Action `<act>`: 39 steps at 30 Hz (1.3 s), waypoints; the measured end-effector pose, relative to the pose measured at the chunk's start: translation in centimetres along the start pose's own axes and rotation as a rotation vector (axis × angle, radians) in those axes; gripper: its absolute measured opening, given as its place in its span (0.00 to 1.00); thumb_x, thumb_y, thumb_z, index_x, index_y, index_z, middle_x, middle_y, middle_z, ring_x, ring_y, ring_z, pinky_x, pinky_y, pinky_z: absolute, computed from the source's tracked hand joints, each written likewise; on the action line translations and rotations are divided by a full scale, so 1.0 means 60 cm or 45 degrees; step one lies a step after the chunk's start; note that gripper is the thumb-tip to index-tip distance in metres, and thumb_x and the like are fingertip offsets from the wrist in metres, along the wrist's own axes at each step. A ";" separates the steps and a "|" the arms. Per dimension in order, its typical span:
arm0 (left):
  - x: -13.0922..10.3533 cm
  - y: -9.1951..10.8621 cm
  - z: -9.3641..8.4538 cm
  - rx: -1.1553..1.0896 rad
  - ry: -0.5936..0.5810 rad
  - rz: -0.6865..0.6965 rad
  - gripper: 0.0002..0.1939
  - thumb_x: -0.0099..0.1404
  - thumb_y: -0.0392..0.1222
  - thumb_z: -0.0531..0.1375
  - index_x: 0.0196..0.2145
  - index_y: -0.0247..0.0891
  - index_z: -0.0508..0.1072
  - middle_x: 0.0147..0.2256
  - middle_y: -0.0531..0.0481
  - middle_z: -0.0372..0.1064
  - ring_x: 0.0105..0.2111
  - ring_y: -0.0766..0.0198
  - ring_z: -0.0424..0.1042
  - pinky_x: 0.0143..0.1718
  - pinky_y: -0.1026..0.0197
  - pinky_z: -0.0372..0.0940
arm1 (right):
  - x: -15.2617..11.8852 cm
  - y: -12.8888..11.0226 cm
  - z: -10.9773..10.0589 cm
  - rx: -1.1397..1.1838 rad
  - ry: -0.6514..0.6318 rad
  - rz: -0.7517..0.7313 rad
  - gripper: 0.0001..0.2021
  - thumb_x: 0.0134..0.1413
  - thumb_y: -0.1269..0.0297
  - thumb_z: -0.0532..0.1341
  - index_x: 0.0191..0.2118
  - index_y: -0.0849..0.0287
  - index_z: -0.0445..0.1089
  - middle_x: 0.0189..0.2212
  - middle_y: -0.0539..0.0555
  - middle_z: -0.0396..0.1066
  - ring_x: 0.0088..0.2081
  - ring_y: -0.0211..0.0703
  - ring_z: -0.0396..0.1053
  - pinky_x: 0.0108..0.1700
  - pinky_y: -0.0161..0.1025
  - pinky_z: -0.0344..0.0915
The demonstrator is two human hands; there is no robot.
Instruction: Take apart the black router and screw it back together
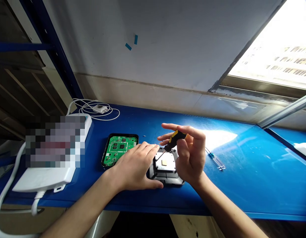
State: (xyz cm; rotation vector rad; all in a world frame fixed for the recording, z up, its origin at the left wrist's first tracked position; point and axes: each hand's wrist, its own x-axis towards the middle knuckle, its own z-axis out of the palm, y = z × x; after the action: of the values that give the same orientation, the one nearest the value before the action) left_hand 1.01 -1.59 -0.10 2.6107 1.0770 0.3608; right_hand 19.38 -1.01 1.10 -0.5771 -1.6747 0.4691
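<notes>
My right hand [192, 152] is closed around the black and yellow handle of a screwdriver [174, 138]. Its thin shaft slants down to the left, and the tip meets the upper left of a silver metal plate [169, 162]. This plate, with a small tan pad in its middle, sits in a dark square device casing [167, 180] on the blue table. Along the casing's left side my left hand [136, 162] grips it, thumb at the near edge and fingers at the far left corner. Beside that hand lies a casing half with a green circuit board [120, 148].
A tiny screw [144, 136] lies behind the casings. On the right is another screwdriver with a clear handle [218, 163]. A white power strip [43, 178], partly blurred out, stands left, with a coiled white cable [113, 114] and plug behind it. The wall [153, 86] bounds the blue table [242, 185].
</notes>
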 end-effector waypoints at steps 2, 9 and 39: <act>-0.001 -0.001 0.000 0.005 -0.012 -0.007 0.52 0.57 0.65 0.70 0.66 0.27 0.61 0.64 0.32 0.65 0.62 0.42 0.65 0.63 0.43 0.63 | -0.001 0.002 -0.004 -0.088 -0.008 -0.024 0.18 0.70 0.73 0.55 0.60 0.47 0.62 0.54 0.55 0.72 0.41 0.41 0.77 0.37 0.44 0.78; -0.003 -0.004 0.004 0.015 -0.011 -0.003 0.53 0.58 0.67 0.69 0.67 0.27 0.60 0.64 0.32 0.64 0.63 0.41 0.64 0.63 0.43 0.63 | 0.000 0.006 -0.007 -0.236 0.105 -0.103 0.24 0.63 0.77 0.61 0.60 0.45 0.67 0.44 0.52 0.69 0.39 0.41 0.74 0.34 0.41 0.77; -0.003 0.000 -0.001 -0.026 -0.015 -0.015 0.41 0.57 0.64 0.70 0.58 0.35 0.68 0.59 0.36 0.69 0.60 0.39 0.67 0.60 0.42 0.65 | 0.004 0.002 -0.001 -0.284 0.053 -0.008 0.19 0.62 0.68 0.67 0.57 0.47 0.68 0.45 0.52 0.70 0.41 0.43 0.76 0.39 0.45 0.79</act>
State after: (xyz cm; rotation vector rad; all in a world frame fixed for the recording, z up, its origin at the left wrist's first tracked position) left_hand 0.89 -1.71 -0.09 2.5841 1.0792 0.3514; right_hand 19.42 -0.76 1.25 -0.7390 -1.7002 0.2648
